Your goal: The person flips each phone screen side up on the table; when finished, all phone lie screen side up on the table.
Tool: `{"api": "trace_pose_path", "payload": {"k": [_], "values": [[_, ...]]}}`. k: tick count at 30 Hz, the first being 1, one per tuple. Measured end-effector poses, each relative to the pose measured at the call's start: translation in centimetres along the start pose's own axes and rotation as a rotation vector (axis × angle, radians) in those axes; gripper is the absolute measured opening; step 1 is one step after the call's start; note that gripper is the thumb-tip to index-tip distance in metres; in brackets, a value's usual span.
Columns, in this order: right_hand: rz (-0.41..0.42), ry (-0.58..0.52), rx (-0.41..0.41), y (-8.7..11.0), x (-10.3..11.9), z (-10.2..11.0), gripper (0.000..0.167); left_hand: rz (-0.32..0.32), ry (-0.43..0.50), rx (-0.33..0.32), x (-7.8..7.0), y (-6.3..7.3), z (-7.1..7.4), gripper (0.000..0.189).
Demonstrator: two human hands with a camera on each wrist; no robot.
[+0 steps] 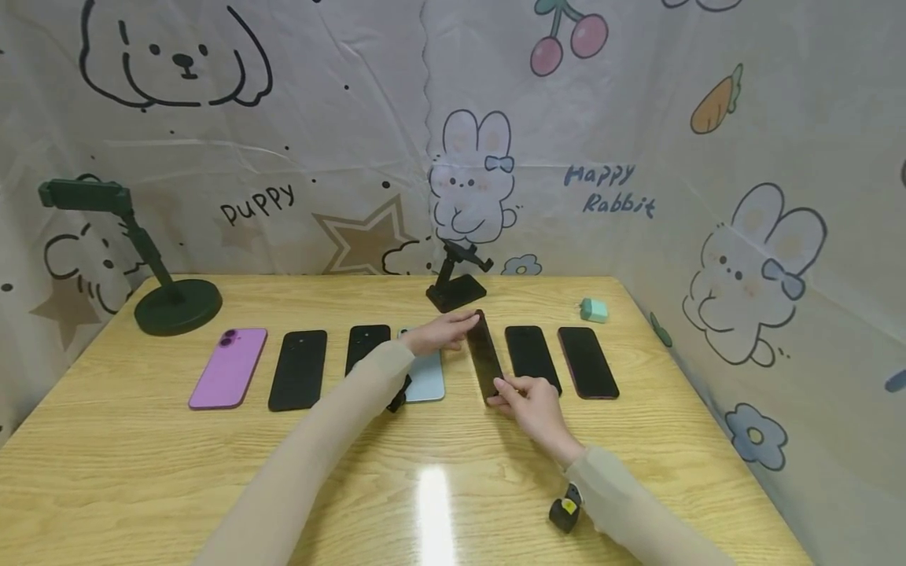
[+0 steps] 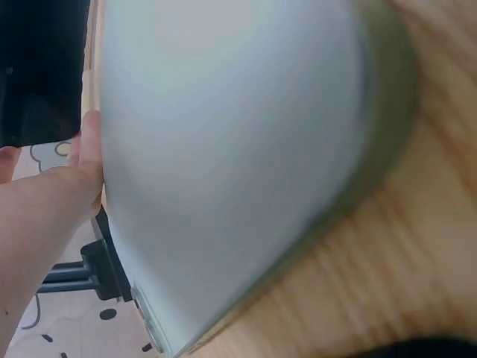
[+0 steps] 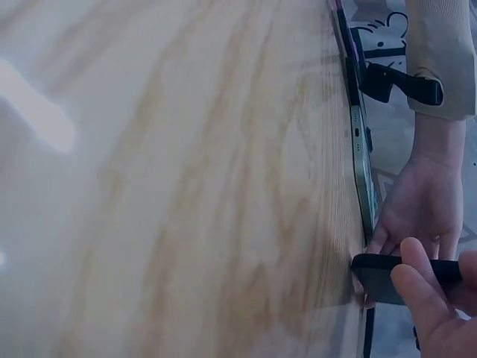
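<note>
Across the near part of the wooden table, we see a bright streak of reflected light and our beige sleeves reaching inward, with a black wrist piece at the right cuff. Farther in, our right hand pinches the near end of a slim dark phone between thumb and fingers. We have that phone tipped up on a slant, in the gap between a pale blue phone to its left and a black-screened phone to its right; whether its lower edge touches the wood, we cannot tell. Our left hand pinches its far end, the left arm partly covering the pale blue phone and the black phone beside it. Along the same row we find another black phone, a purple phone at the left end and a pink-edged phone at the right. Beyond them stand a mint charger, a dark green stand and a black stand, before a cartoon-printed curtain.
</note>
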State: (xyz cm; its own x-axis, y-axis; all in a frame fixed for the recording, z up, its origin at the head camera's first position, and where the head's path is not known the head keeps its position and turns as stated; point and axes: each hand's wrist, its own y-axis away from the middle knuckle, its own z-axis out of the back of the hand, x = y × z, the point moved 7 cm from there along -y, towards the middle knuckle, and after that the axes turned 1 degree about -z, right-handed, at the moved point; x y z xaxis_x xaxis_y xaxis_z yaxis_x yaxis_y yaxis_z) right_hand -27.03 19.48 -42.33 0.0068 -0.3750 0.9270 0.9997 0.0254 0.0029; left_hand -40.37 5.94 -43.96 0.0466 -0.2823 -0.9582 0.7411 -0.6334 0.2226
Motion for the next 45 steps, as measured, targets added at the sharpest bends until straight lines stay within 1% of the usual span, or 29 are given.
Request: {"api": "trace_pose_path", "payload": {"k": [4, 6, 8, 11, 13, 16, 19, 21, 25, 30, 33, 38, 40, 42, 45], "values": [[-0.006, -0.028, -0.001, -0.1, 0.1, 0.1, 0.033, 0.014, 0.05, -0.004, 0.3, -0.1, 0.3, 0.059], [-0.005, -0.022, -0.002, -0.1, 0.2, 0.2, 0.033, 0.013, 0.076, -0.009, 0.3, -0.1, 0.5, 0.058], [-0.008, -0.012, -0.011, -0.2, 0.3, 0.3, 0.032, 0.005, 0.09, -0.029, 0.3, -0.1, 0.7, 0.055], [-0.023, 0.004, -0.026, -0.4, 0.2, 0.6, 0.031, -0.016, 0.067, -0.094, 0.3, 0.1, 0.9, 0.051], [-0.044, 0.004, -0.035, -0.6, -0.1, 0.8, 0.031, -0.026, 0.034, -0.156, 0.3, 0.2, 1.1, 0.049], [-0.066, -0.002, -0.035, -0.7, -0.6, 0.8, 0.033, -0.024, -0.009, -0.268, 0.5, 0.3, 1.6, 0.043], [-0.092, -0.005, -0.03, -0.8, -1.3, 0.9, 0.035, -0.017, -0.01, -0.358, 0.8, 0.6, 2.2, 0.036], [-0.112, -0.014, -0.029, -0.9, -1.8, 0.9, 0.037, -0.014, -0.001, -0.39, 0.8, 0.7, 2.4, 0.035], [-0.15, -0.013, -0.021, -1.0, -2.6, 0.9, 0.04, -0.024, 0.014, -0.39, 0.8, 0.7, 2.7, 0.035], [-0.151, 0.03, 0.009, -1.2, -2.5, 0.6, 0.042, -0.025, 0.025, -0.39, 1.1, 0.6, 3.1, 0.034], [-0.154, 0.049, 0.008, -1.3, -2.4, 0.5, 0.044, -0.022, 0.023, -0.394, 1.3, 0.4, 3.2, 0.032], [-0.157, 0.159, -0.022, -1.5, -2.3, 0.8, 0.045, -0.008, 0.001, -0.409, 1.3, 0.4, 3.1, 0.028], [-0.157, 0.209, -0.035, -1.5, -2.1, 0.9, 0.043, -0.001, -0.005, -0.414, 1.2, 0.5, 2.9, 0.028], [-0.158, 0.233, -0.037, -1.6, -2.0, 0.9, 0.04, 0.005, -0.008, -0.42, 1.1, 0.6, 2.8, 0.027], [-0.141, 0.289, -0.046, -1.8, -1.7, 0.9, 0.035, 0.016, -0.011, -0.432, 1.0, 0.8, 2.6, 0.027]]}}
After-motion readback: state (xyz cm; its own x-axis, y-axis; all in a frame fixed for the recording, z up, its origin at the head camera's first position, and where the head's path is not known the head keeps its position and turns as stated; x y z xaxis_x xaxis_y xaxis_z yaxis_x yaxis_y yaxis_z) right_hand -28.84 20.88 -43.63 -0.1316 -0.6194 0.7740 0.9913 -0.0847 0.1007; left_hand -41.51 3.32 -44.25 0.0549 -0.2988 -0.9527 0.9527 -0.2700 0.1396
